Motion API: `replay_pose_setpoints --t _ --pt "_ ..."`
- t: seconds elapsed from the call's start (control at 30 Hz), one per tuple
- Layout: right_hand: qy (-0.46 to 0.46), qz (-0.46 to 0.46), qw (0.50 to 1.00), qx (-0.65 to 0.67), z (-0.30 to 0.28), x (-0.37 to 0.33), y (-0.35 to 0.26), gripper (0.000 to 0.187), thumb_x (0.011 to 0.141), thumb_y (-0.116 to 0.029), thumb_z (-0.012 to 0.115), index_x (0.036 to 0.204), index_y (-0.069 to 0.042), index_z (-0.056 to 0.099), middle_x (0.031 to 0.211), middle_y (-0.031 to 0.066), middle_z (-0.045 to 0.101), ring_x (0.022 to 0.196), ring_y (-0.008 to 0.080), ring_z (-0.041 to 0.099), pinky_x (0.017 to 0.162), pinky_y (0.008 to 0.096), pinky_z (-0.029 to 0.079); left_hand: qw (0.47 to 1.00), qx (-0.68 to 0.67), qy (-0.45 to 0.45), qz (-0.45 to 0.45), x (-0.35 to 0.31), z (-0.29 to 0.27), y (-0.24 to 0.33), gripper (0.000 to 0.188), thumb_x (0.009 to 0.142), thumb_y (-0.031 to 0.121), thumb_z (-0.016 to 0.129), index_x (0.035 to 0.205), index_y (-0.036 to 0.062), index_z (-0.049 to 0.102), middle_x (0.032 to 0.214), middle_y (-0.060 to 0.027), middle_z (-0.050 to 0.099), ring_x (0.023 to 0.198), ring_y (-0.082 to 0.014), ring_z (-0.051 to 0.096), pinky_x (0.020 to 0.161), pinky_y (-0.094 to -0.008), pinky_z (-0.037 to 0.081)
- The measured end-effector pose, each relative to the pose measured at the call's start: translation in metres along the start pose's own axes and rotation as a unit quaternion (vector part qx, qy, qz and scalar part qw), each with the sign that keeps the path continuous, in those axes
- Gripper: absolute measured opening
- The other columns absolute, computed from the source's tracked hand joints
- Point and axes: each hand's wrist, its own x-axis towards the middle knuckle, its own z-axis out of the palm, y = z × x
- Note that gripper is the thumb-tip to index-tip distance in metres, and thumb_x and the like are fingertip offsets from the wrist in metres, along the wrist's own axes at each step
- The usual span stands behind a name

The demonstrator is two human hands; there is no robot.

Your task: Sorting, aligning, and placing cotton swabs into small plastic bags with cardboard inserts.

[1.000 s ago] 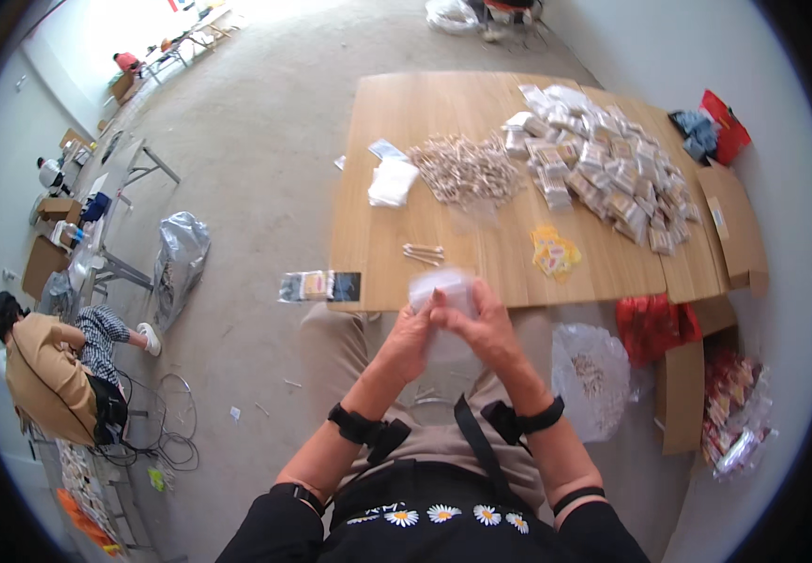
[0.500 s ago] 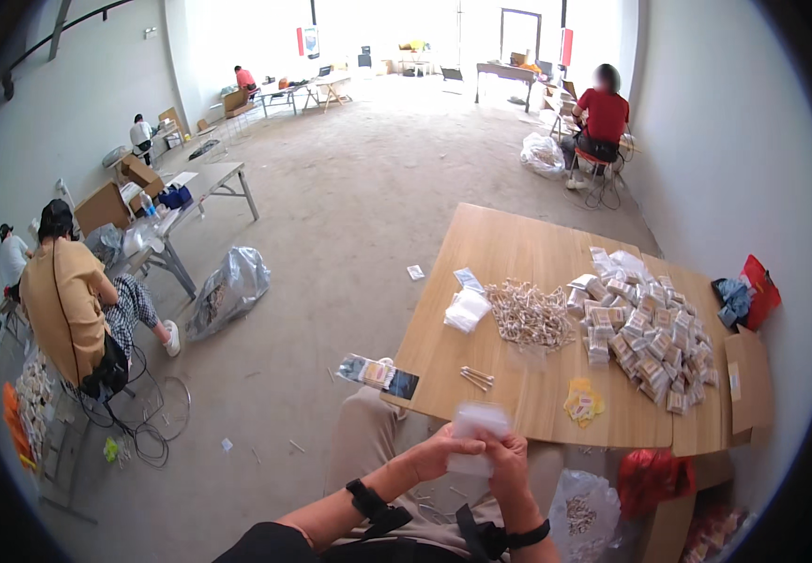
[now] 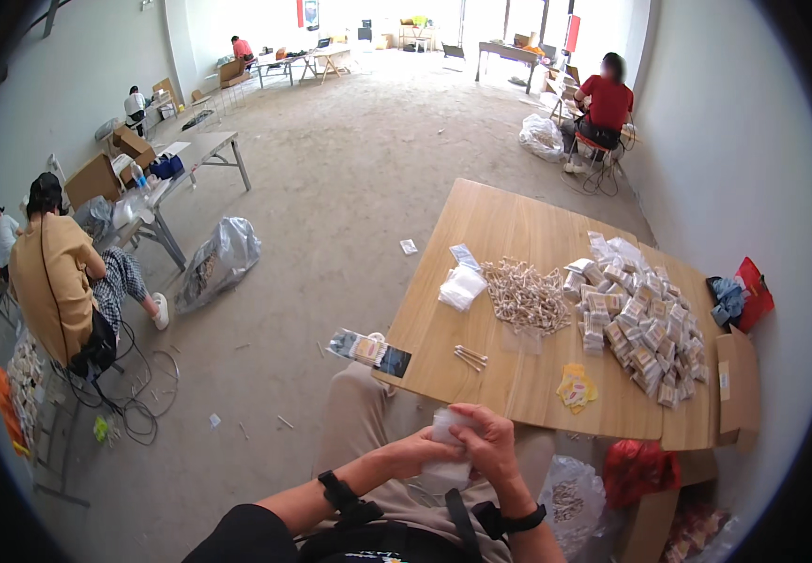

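Note:
Both hands are closed on a whitish, see-through plastic bag (image 3: 445, 430) in front of the table's near edge, over my lap. My left hand (image 3: 415, 454) grips it from the left, and my right hand (image 3: 488, 439) wraps over its right side. Whether it is one bag or several, and what is inside, I cannot make out. On the wooden table beyond lie a few loose cotton swabs (image 3: 470, 357), a heap of cotton swabs (image 3: 526, 296) and a stack of clear bags (image 3: 462, 289). Yellow paper cards (image 3: 576, 388) lie to the right of my hands.
A large pile of bagged swab packs (image 3: 650, 342) covers the table's right part, beside a cardboard box (image 3: 738, 385). One pack (image 3: 366, 348) sits by the left corner. Below are a bag of swabs (image 3: 570, 502) and a red bag (image 3: 638, 472). Other people sit at tables farther off.
My hands with the plastic bag have come lower and a little left. The right hand now reaches farther over the bag's top. The whole view has shifted slightly.

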Motion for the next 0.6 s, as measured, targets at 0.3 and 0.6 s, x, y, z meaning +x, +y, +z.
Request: replay_pose_setpoints --t 0.3,0.6 --pt "0.043 -0.102 0.984 -0.139 0.007 0.001 -0.001 0.019 0.082 -0.009 0.069 0.098 -0.001 0.073 0.093 0.0163 0.070 0.090 0.0308 0.066 0.081 0.0364 0.051 0.997 -0.070 0.020 0.008 -0.001 -0.014 -0.016 0.038 0.088 0.010 0.072 0.123 0.0078 0.057 0.112 -0.0049 0.066 0.099 -0.0185 0.067 0.087 -0.0348 0.056" --pt "-0.026 -0.177 0.959 -0.218 0.009 0.003 -0.005 0.018 0.083 -0.009 0.068 0.098 -0.001 0.073 0.090 0.0163 0.071 0.086 0.0294 0.069 0.078 0.0368 0.054 0.997 -0.073 -0.005 -0.001 -0.005 -0.011 -0.015 0.038 0.090 0.016 0.071 0.124 0.0098 0.055 0.114 -0.0051 0.065 0.102 -0.0189 0.066 0.089 -0.0358 0.056"
